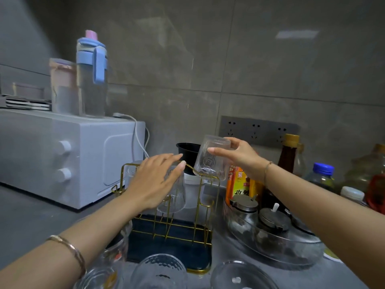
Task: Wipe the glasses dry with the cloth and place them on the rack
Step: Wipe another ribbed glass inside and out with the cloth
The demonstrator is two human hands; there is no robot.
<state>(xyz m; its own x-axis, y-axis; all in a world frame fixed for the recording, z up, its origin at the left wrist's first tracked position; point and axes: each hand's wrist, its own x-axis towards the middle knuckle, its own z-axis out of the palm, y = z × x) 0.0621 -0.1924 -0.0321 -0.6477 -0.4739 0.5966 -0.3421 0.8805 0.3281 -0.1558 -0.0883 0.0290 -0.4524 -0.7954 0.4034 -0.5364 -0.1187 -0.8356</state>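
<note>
Gripping a clear ribbed glass tumbler [210, 159] by its base, the right hand [241, 158] holds it mouth-down, slightly tilted, above the far right corner of the gold wire rack [187, 245]. The left hand [154, 181] lies spread over another inverted glass [176, 198].

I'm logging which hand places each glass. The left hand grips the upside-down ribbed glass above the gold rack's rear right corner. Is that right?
Not the left: the right hand grips the upside-down ribbed glass above the gold rack's rear right corner, as the head view shows. The left hand is open over another glass already on the rack.
</note>
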